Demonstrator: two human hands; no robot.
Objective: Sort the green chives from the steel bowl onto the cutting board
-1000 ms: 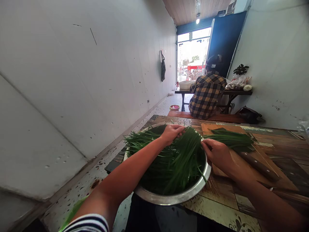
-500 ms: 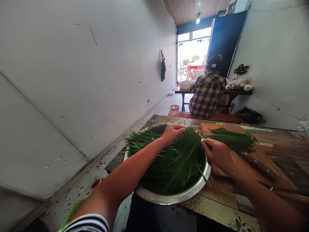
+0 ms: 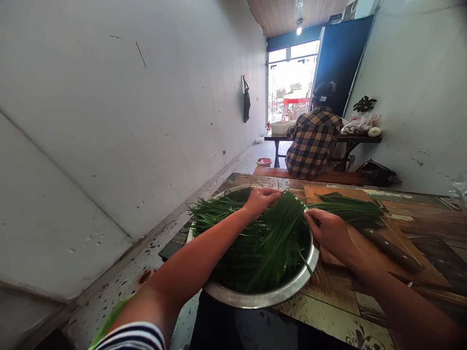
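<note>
My left hand and right hand pinch greens, bunch lying in bowl. Bowl's near rim seems past tabletop edge: leaning there could tip it. Loose pinch could spill strands over rim.

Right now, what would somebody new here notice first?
Probably the metal bowl full of long green leaves, low in the middle, with the left hand over it and the right hand by its rim. Then the knife on the cutting board at right, or the seated person in a checked shirt, farther back.
</note>
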